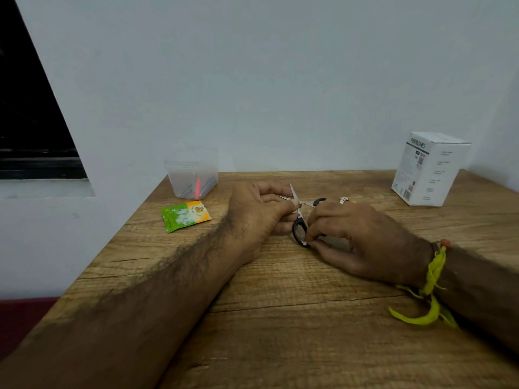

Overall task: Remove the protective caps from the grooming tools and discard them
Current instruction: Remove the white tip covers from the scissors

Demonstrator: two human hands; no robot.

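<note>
one head-worn view, looking forward and down

there is a single wide-angle camera, worn on the person's head, facing forward and tilted down over a wooden table (280,332). both forearms enter from the bottom edge, the left hand (258,217) and right hand (356,242) meeting near the centre of the frame, close to the lens. the far wall (280,80) fills the upper half, with a dark window (28,108) slanting at the upper left from the wide lens. no second view is given, so nothing overlaps.
</note>
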